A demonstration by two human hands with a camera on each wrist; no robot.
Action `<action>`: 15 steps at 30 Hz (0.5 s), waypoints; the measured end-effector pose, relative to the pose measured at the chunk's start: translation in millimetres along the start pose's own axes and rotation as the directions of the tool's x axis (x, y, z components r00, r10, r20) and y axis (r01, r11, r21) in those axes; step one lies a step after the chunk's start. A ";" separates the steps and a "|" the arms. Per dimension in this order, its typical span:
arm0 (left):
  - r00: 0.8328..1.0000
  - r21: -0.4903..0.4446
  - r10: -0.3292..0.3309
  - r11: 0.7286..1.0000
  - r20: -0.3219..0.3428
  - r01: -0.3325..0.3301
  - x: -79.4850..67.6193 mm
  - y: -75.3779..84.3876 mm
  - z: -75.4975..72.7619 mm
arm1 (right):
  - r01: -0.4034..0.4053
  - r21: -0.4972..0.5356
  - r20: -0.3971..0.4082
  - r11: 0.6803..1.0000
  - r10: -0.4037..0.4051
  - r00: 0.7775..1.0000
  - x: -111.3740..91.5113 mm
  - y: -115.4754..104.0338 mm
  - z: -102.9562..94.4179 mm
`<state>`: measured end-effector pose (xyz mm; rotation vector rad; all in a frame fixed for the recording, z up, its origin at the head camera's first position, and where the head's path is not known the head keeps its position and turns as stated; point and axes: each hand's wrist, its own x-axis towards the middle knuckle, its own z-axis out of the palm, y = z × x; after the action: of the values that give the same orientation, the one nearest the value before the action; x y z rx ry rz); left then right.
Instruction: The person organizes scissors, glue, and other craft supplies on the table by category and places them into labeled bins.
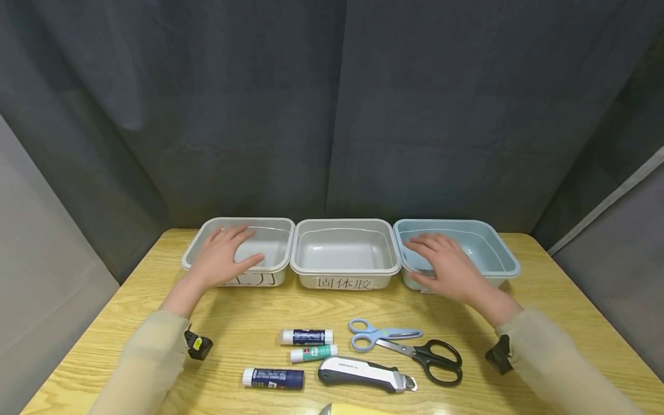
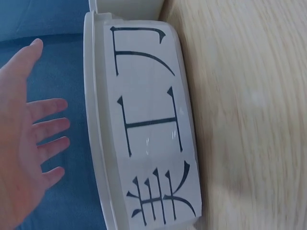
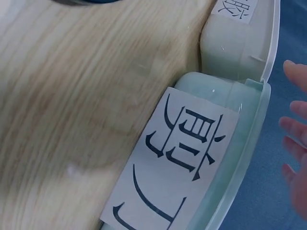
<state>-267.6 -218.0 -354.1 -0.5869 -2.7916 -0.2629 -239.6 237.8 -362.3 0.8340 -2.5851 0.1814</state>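
My left hand (image 1: 220, 259) hovers over the left white bin (image 1: 275, 248), fingers spread and holding nothing. In the left wrist view, the hand (image 2: 19, 124) appears beyond the rim of that bin, whose label (image 2: 148, 124) bears large black characters. Over the light blue bin (image 1: 490, 253) at the right is my right hand (image 1: 451, 268), its fingers loosely extended and nothing in them. Only part of the right hand (image 3: 298, 129) enters the right wrist view, beside the labelled blue bin (image 3: 252, 139). Whether either hand touches a rim, I cannot tell.
A middle white bin (image 1: 344, 251) stands between the others. Nearer lie several glue sticks (image 1: 274, 378), blue scissors (image 1: 384, 333), black-handled scissors (image 1: 436, 360) and a utility knife (image 1: 363, 373). A yellow object (image 1: 355, 410) is cut off below. A dark curtain (image 1: 332, 115) hangs behind.
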 end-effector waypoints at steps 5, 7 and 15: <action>1.000 -0.023 -0.029 0.999 -0.009 0.029 -5.0 -3.7 -2.8 | 0.015 0.027 0.005 1.000 -0.015 1.000 -3.0 -3.3 0.6; 0.999 -0.020 -0.033 0.999 -0.025 0.033 -6.5 -5.8 -3.7 | 0.033 0.042 0.002 0.999 -0.033 0.999 -4.5 -5.7 0.3; 0.996 -0.002 -0.055 0.998 -0.075 0.055 -14.0 -17.0 -4.2 | 0.130 0.093 -0.026 0.987 -0.128 0.991 -13.3 -14.2 3.7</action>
<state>-261.5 -239.4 -356.4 -0.4901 -2.7377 -0.2905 -222.8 232.5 -371.4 1.0249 -2.5096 0.2739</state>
